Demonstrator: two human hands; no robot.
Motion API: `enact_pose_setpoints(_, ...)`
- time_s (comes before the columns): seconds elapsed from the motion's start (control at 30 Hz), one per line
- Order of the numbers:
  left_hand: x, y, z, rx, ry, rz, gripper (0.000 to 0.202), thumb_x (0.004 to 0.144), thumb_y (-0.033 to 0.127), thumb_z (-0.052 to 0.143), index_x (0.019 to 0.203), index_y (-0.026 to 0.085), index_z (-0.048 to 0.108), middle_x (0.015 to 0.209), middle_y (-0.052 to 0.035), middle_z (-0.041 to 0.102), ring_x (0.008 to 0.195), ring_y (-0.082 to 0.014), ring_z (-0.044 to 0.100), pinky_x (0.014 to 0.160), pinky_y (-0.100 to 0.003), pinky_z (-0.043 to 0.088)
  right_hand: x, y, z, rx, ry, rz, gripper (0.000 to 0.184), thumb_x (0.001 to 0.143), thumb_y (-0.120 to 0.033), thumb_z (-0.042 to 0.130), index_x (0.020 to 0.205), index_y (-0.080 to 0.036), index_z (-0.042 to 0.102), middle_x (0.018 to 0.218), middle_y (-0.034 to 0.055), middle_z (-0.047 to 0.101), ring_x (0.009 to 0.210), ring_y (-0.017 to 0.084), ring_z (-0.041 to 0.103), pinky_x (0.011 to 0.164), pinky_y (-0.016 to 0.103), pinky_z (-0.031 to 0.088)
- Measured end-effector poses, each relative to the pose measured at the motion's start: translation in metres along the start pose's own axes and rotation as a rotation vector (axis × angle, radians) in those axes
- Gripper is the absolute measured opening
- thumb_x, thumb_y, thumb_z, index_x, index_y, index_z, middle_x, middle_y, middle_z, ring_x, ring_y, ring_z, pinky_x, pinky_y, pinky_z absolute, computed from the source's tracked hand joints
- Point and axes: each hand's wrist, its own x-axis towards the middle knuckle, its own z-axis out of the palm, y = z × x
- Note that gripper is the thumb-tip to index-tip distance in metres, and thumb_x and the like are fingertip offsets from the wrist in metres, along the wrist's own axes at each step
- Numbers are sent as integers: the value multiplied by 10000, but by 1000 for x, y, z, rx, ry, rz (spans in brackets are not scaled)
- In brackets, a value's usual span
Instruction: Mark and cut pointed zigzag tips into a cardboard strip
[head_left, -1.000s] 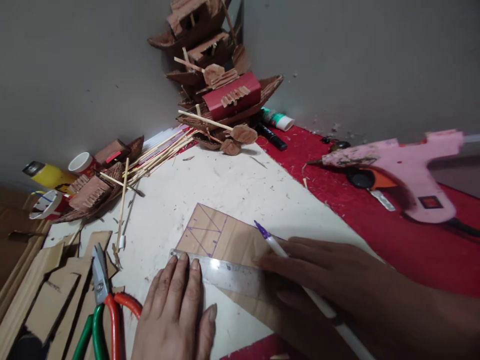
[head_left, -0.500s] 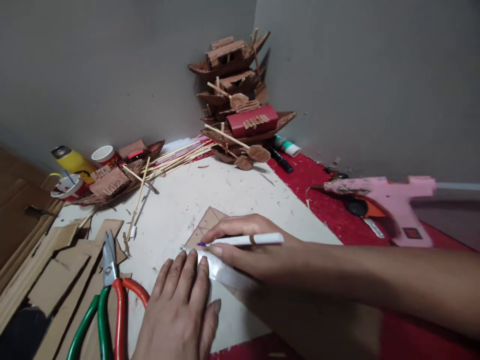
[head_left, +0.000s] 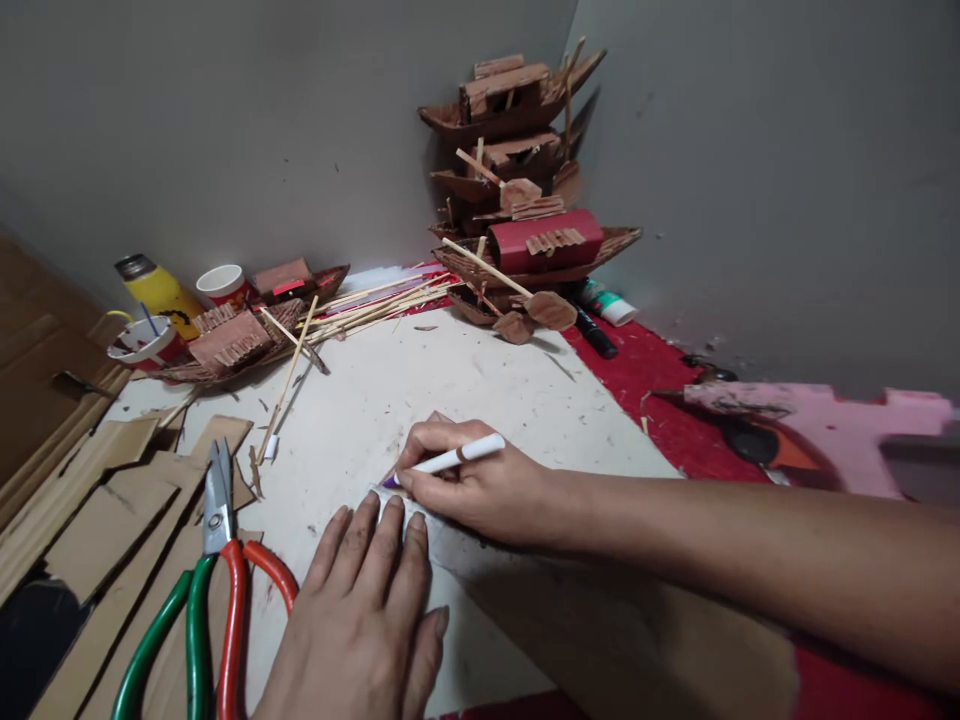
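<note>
Right hand (head_left: 480,495) sets purple-tipped white pen (head_left: 484,447) by clear flat ruler (head_left: 442,545)

Right fingers pinch the pen, white end up to the right, purple tip down just beside the ruler's upper end. Left hand (head_left: 367,600) palm down, fingers extended, close together, tips on the ruler; thumb out to the side. Ruler lies on a flat brown cardboard sheet (head_left: 720,650), mostly hidden under the right hand and forearm, on the white-topped surface (head_left: 420,370). Metal-bladed scissors with red and green handles (head_left: 217,515) left of the left hand, over brown cardboard scraps (head_left: 112,525). Pink glue gun (head_left: 840,425) lies right, on red covering (head_left: 637,375). Brown model boats (head_left: 517,120) stacked behind.
</note>
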Motion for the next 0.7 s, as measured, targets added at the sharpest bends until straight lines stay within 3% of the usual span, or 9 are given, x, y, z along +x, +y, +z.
enact_pose_setpoints(0.4,-1,0,0,1,-27,8,450,891,378,495,1232,114,625,1252,-146,662,1136,-328,625,925,-472,487,2,-2,1,-85,-60,3,80,791,-126,572,760,-153,640,693,14,643,698,140,562,655,245,432)
enact_pose_setpoints(0.7,-1,-1,-1,-24,-38,2,446,895,373,502,1238,109,612,1265,-155,651,1157,-325,612,958,-477,453,6,-5,0,-64,-78,22,104,765,-71,575,718,-147,629,609,-18,598,605,109,523,606,219,398)
